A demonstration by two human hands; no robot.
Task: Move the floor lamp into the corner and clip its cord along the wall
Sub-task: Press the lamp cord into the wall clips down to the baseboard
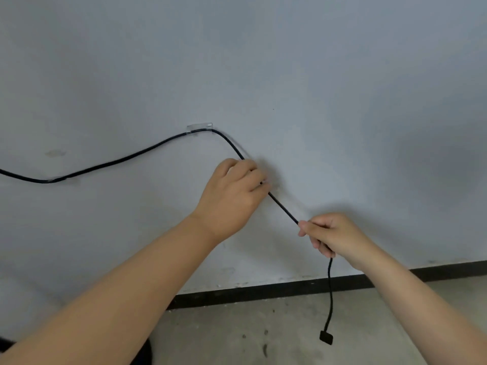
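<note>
A black cord (126, 159) runs along the pale wall from the left edge. It passes a clear clip (56, 179) low on the left and a second clear clip (199, 127) higher up, then slants down to the right. My left hand (232, 196) presses the cord against the wall just below the second clip, and what lies under its fingertips is hidden. Lower right, my right hand (329, 237) is closed around the cord. The cord's free end hangs below it with a black plug (326, 337) above the floor. The lamp is out of view.
A black baseboard (263, 292) runs along the foot of the wall above a stained concrete floor (263, 335). A dark object (143, 351) shows at the bottom edge beneath my left forearm.
</note>
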